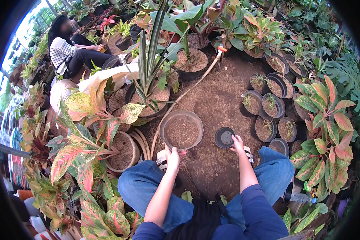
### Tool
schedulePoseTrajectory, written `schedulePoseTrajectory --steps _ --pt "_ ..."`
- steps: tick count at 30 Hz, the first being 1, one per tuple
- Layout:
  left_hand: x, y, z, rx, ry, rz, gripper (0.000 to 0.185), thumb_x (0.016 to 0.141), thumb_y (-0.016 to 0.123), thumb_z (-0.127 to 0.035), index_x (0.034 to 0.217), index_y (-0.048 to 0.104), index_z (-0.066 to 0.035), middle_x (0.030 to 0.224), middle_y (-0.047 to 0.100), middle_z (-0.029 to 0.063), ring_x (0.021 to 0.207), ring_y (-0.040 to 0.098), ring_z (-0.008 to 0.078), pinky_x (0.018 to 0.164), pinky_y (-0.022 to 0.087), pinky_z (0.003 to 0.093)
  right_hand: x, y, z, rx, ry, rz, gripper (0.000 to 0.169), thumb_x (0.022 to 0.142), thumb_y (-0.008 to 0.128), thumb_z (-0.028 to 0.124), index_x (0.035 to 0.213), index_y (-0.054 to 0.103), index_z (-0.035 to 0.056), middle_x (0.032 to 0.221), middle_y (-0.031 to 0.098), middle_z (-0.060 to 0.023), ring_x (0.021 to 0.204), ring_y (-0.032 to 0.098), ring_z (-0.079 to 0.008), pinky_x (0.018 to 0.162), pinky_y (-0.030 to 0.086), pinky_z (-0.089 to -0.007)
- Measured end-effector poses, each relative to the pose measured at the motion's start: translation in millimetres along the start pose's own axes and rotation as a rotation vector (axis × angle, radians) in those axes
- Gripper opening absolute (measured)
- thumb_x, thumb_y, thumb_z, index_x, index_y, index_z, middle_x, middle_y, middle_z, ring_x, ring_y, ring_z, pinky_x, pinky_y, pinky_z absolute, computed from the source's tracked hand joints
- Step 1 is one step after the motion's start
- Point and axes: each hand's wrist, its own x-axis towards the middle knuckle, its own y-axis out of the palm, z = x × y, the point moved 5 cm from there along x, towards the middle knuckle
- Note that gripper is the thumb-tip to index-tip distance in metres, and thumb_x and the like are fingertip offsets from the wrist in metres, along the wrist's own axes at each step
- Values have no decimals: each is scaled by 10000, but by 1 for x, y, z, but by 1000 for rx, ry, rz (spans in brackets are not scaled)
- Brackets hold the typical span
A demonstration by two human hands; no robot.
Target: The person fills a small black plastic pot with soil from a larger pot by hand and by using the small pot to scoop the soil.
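My left hand [173, 156] grips the near rim of a wide round plastic pot [199, 129], which holds brown potting mix [182, 132]. To its right, my right hand [237, 144] pinches the rim of a small black nursery pot [219, 138]. That small pot is tipped so its inside faces me, showing a bare bottom with drain holes. The two pots are apart, both in front of my knees over the brown soil floor [213, 99].
Several small pots with seedlings [270, 105] stand at the right, beside a pink-green aglaonema [327, 135]. A hose [195, 82] with an orange nozzle [222, 49] curves past the wide pot. Large potted plants [150, 99] crowd the left. Another person [67, 51] sits at the far left.
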Motion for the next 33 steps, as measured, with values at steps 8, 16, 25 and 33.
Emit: schedulePoseTrajectory --steps 8,16,25,33 --pt "2 -2 -8 -5 -7 -27 378 865 295 -98 1239 247 -82 1040 509 149 731 621 218 701 496 335 -14 26 37 63 51 201 807 688 634 304 1358 192 218 1257 402 -141 615 538 -201 498 484 -271" --pt "4 -10 -10 -59 -6 -49 390 867 309 -110 1251 243 -99 1066 491 133 747 617 220 777 469 367 9 58 85 128 -106 109 856 656 700 300 1348 213 168 1062 478 -158 556 546 -175 472 503 -262" --pt "1 -3 -20 -120 -1 -29 400 845 331 -104 1237 255 -90 1090 477 140 738 612 226 750 487 366 35 91 119 -596 -195 -396 1039 531 762 344 1353 132 272 1174 280 -217 979 487 -398 871 409 -429" --pt "-1 3 -14 -123 -48 -4 330 838 352 -98 1164 306 -78 1083 477 123 741 612 226 773 474 366 19 120 95 -382 -237 -354 1050 529 755 365 1362 126 254 1195 280 -224 1056 445 -384 904 386 -405"
